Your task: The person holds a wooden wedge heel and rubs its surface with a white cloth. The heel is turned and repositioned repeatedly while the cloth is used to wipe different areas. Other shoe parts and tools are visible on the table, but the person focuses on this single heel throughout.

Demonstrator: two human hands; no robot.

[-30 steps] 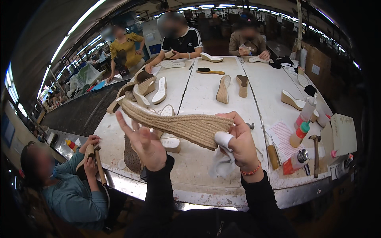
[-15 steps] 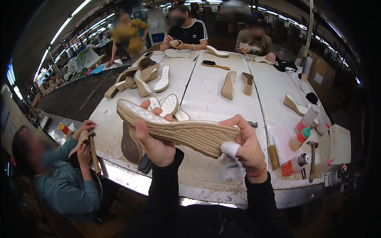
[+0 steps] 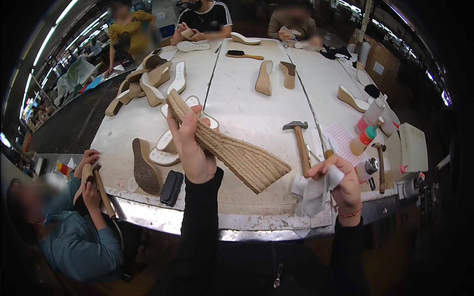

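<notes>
My left hand [image 3: 191, 148] grips a wedge shoe sole [image 3: 237, 153] by its narrow toe end, above the near part of the table. Its side is wrapped in tan braided rope, and the thick heel points down to the right. Off to the right, apart from the sole, my right hand [image 3: 343, 185] pinches a white cloth [image 3: 316, 192] that hangs from the fingers. A hammer [image 3: 298, 143] lies between the sole and that hand, its handle end partly hidden. Behind my left hand are several white-topped soles [image 3: 164, 157], partly covered by it.
More wedge soles [image 3: 153, 81] are piled at the far left of the table [image 3: 247, 108]. A brush [image 3: 244, 55] lies farther back. Bottles [image 3: 364, 139], a second hammer [image 3: 380, 167] and a white box [image 3: 412, 148] stand or lie at right. A co-worker [image 3: 81, 237] sits close on the left; others are across.
My right hand has let go of the heel end and moved right with the cloth. The left hand has turned the sole, so its rope side faces me and its white top is hidden.
</notes>
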